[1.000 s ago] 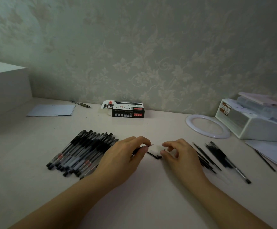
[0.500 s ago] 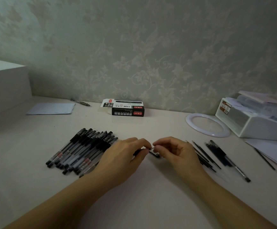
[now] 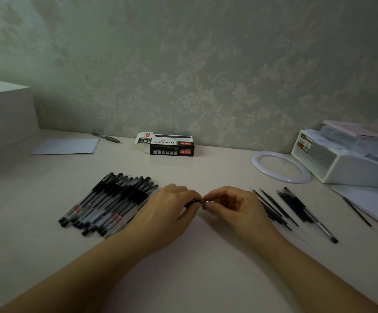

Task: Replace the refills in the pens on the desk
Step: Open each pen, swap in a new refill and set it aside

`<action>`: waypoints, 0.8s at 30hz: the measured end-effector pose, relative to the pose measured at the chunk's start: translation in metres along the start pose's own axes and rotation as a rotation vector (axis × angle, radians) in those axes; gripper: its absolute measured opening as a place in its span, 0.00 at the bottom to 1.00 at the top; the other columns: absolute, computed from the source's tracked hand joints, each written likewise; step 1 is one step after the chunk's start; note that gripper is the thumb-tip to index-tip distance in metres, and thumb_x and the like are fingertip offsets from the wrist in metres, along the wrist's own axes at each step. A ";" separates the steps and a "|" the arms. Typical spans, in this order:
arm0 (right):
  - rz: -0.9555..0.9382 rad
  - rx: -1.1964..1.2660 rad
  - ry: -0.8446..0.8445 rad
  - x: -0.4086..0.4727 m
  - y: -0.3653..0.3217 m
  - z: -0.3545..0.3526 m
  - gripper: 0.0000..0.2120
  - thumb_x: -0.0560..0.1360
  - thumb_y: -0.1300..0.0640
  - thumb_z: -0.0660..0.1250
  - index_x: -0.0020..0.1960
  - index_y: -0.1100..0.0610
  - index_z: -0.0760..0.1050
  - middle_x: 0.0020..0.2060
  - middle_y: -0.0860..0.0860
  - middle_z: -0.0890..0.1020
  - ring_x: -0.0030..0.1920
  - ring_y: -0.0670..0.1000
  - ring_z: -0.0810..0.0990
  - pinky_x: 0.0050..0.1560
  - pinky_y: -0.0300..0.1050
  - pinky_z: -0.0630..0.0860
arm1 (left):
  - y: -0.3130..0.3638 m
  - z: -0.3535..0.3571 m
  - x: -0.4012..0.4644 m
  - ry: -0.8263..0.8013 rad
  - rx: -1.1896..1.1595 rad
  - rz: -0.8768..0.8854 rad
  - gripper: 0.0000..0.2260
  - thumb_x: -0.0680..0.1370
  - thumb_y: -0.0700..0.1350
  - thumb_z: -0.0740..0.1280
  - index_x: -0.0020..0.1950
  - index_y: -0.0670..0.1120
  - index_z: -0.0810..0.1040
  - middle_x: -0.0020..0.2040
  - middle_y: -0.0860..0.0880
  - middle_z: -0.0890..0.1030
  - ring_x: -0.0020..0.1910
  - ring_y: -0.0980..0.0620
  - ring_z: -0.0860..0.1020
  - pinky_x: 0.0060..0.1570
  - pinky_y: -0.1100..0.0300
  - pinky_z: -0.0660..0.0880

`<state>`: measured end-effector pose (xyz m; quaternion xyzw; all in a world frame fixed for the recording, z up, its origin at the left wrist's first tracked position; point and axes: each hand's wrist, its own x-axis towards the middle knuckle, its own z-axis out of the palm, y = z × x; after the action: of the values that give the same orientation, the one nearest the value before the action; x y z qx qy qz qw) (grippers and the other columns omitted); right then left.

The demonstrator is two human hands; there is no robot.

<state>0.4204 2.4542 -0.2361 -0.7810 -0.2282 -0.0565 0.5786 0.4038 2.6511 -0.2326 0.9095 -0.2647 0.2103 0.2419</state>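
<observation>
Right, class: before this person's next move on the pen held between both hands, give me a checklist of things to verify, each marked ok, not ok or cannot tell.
1. Left hand grips the dark pen part: ok.
2. Right hand pinches the small piece at the pen's tip: ok.
3. Tip piece aligned with the barrel: cannot tell, fingers hide it.
4. Loose thin black refills lie beside the right hand: ok.
5. Pile of black-capped clear pens rests by the left hand: ok.
6. Black-and-white refill box open: ok, flap up.
</observation>
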 end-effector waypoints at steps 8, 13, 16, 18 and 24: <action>-0.010 -0.184 0.012 -0.001 -0.002 0.003 0.15 0.75 0.43 0.65 0.40 0.52 0.82 0.33 0.47 0.83 0.34 0.42 0.80 0.40 0.33 0.74 | 0.005 -0.005 0.003 0.040 0.023 0.061 0.07 0.79 0.48 0.65 0.55 0.52 0.81 0.42 0.56 0.80 0.40 0.57 0.69 0.40 0.62 0.69; -0.040 -0.254 0.012 0.000 -0.004 0.004 0.13 0.75 0.41 0.64 0.45 0.49 0.81 0.38 0.42 0.83 0.36 0.42 0.78 0.38 0.32 0.71 | 0.003 -0.005 0.002 0.056 0.027 0.033 0.07 0.79 0.49 0.65 0.54 0.52 0.80 0.41 0.56 0.78 0.40 0.57 0.68 0.40 0.61 0.69; -0.061 -0.278 -0.015 0.000 -0.003 0.002 0.02 0.76 0.48 0.69 0.46 0.45 0.80 0.40 0.42 0.82 0.37 0.42 0.76 0.37 0.33 0.71 | 0.003 -0.006 0.003 0.057 0.022 0.034 0.07 0.79 0.49 0.64 0.54 0.52 0.80 0.42 0.56 0.79 0.41 0.57 0.69 0.41 0.61 0.69; -0.063 -0.271 -0.016 -0.001 -0.002 0.002 0.07 0.78 0.47 0.66 0.43 0.47 0.79 0.38 0.44 0.82 0.37 0.43 0.76 0.38 0.35 0.71 | 0.004 -0.005 0.003 0.059 0.019 0.049 0.07 0.79 0.49 0.64 0.54 0.51 0.80 0.42 0.56 0.79 0.41 0.57 0.70 0.41 0.62 0.68; -0.059 -0.270 -0.019 0.001 -0.002 0.005 0.16 0.77 0.42 0.61 0.42 0.50 0.80 0.35 0.44 0.82 0.36 0.42 0.77 0.38 0.30 0.70 | 0.004 -0.004 0.003 0.063 -0.003 0.031 0.06 0.79 0.49 0.65 0.53 0.51 0.80 0.43 0.56 0.80 0.41 0.58 0.70 0.41 0.63 0.68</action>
<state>0.4193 2.4591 -0.2356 -0.8451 -0.2469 -0.0964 0.4642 0.4026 2.6487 -0.2265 0.8979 -0.2712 0.2421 0.2481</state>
